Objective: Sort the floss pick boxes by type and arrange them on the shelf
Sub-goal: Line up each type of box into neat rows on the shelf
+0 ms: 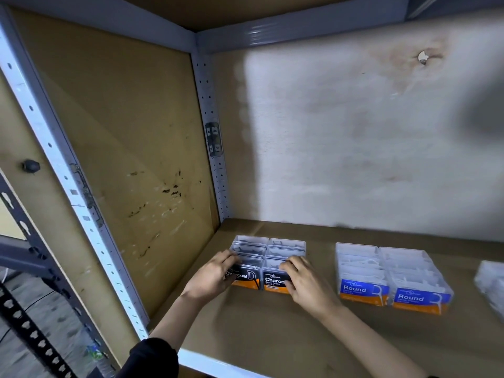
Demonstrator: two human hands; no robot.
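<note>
Two rows of charcoal boxes (286, 245) stand touching near the back left corner of the shelf (272, 336). The left hand (215, 274) holds the front left box (245, 278), fingers curled over its top. The right hand (305, 282) holds the front right box (274, 282) the same way. Two rows of round boxes (381, 268) stand apart towards the middle, and a blurred clear box (491, 282) sits at the right edge.

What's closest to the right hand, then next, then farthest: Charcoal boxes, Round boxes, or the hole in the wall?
1. Charcoal boxes: gripped by the right hand, left group.
2. Round boxes: on the shelf to its right.
3. Hole in the wall: high up, far back.
</note>
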